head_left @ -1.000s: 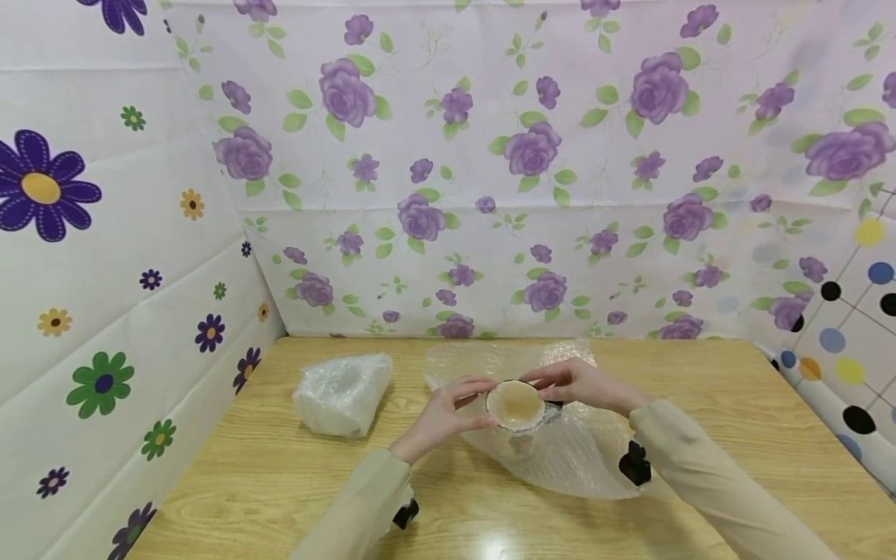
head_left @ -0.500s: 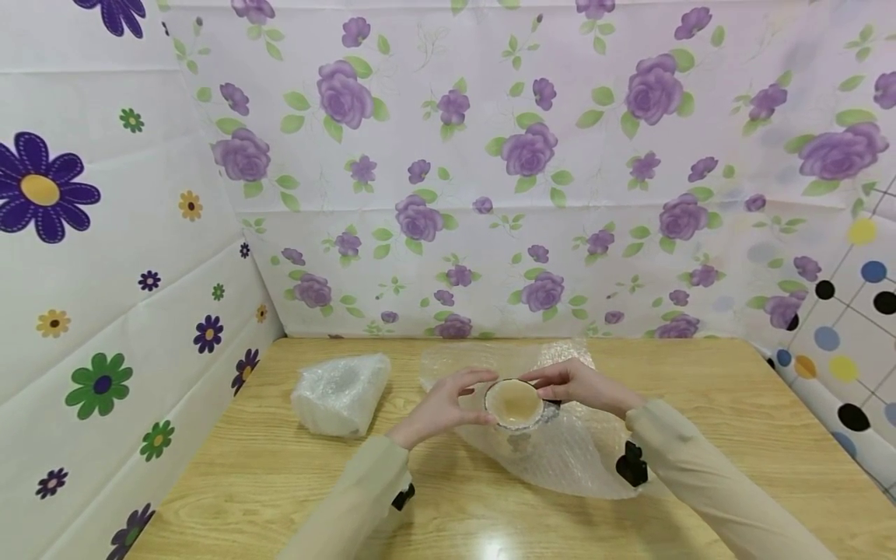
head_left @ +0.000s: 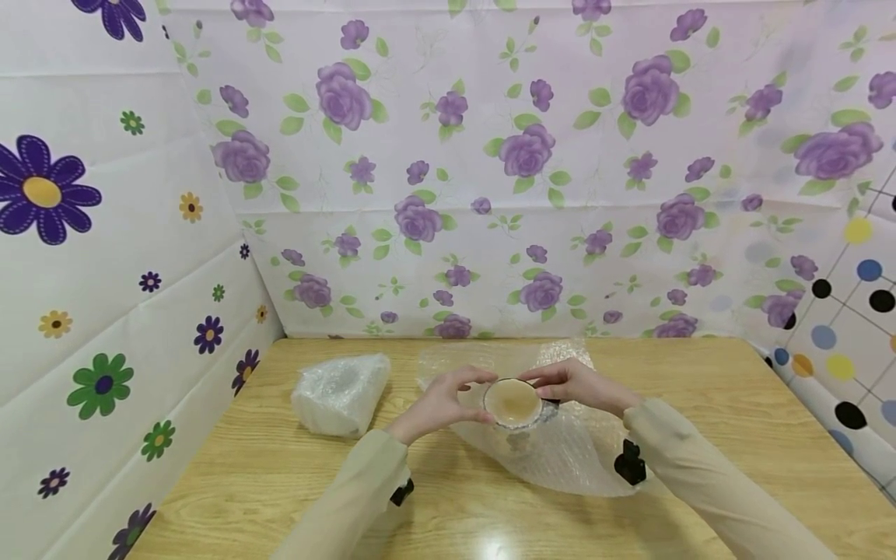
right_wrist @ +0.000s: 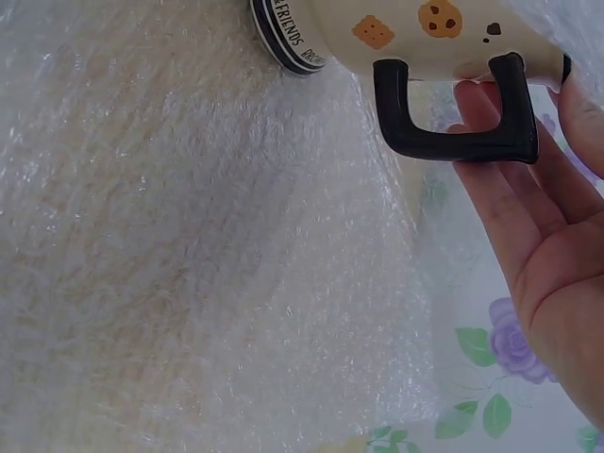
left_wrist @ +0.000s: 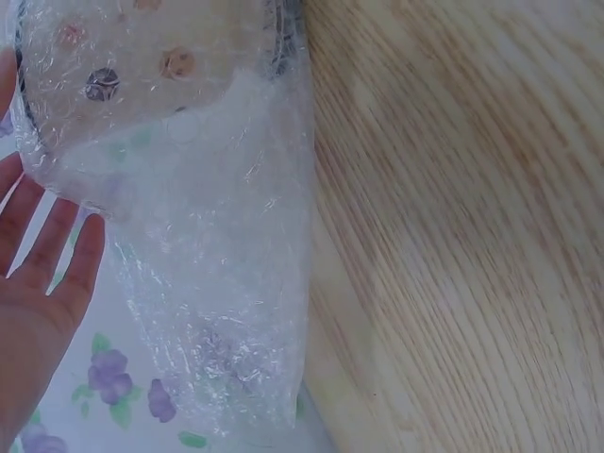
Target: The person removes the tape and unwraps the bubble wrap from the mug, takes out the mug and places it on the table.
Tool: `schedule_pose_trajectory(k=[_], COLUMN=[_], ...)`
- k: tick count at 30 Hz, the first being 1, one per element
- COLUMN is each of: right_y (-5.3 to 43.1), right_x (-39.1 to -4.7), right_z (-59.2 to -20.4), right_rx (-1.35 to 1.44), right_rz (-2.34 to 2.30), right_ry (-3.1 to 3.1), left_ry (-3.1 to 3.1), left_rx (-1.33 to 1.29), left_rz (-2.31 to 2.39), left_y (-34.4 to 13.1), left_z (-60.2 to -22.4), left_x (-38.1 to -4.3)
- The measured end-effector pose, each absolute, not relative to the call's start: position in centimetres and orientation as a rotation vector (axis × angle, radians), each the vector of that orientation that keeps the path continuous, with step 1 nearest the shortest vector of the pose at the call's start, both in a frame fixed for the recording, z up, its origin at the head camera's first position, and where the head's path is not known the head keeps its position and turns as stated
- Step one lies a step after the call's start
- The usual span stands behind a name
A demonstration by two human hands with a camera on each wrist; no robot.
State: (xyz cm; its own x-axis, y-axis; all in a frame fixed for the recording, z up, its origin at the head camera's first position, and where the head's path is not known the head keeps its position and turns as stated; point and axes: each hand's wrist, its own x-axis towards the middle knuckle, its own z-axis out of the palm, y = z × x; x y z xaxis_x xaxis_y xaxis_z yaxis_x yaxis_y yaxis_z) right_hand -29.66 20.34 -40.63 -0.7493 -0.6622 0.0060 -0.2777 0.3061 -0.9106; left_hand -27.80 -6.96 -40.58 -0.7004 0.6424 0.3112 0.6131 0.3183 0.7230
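A cream mug (head_left: 513, 402) with a dark rim is held between both hands above the table, its mouth facing the head camera. In the right wrist view the mug (right_wrist: 415, 38) shows cookie prints and a black handle (right_wrist: 462, 146). My left hand (head_left: 441, 404) spans the mug's left side, thumb low and fingers at the upper rim. Through clear bubble wrap (left_wrist: 217, 236), the left wrist view shows the mug (left_wrist: 142, 85), with fingertips at the wrap's edge. My right hand (head_left: 584, 385) pinches the right rim near the handle; its fingers pass behind the handle.
The loose bubble wrap sheet (head_left: 560, 459) spreads under and behind the mug on the wooden table (head_left: 266, 467). A bubble-wrapped bundle (head_left: 341, 394) lies at the left; its content is unclear. Flowered cloth (head_left: 420, 272) hangs along the back edge.
The mug and both hands stay nearly in place. My left hand has shifted slightly left. The whole head view has drifted a little.
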Motion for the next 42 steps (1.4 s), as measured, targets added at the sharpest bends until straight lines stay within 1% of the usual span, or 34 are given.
schedule_pose_trajectory(k=[7, 16, 26, 42], right_y=[20.4, 20.3, 20.3, 20.6], right_x=[-29.8, -29.8, -29.6, -29.7], right_z=[-40.8, -40.7, -40.6, -40.8], right_rx=[-0.838, -0.858, -0.850, -0.833], right_rz=[-1.431, -1.440, -1.422, -1.418], right_ry=[2.201, 2.202, 2.222, 2.238], left_ry=[2.566, 2.491, 2.479, 2.397], left_rx=[1.321, 1.296, 1.256, 1.212], left_rz=[1.370, 1.568, 1.570, 1.495], left_y=[-7.3, -7.9, -8.7, -11.2], left_z=[-39.8, -37.1, -37.0, -37.8], left_x=[-27.3, -25.2, -25.1, -25.0])
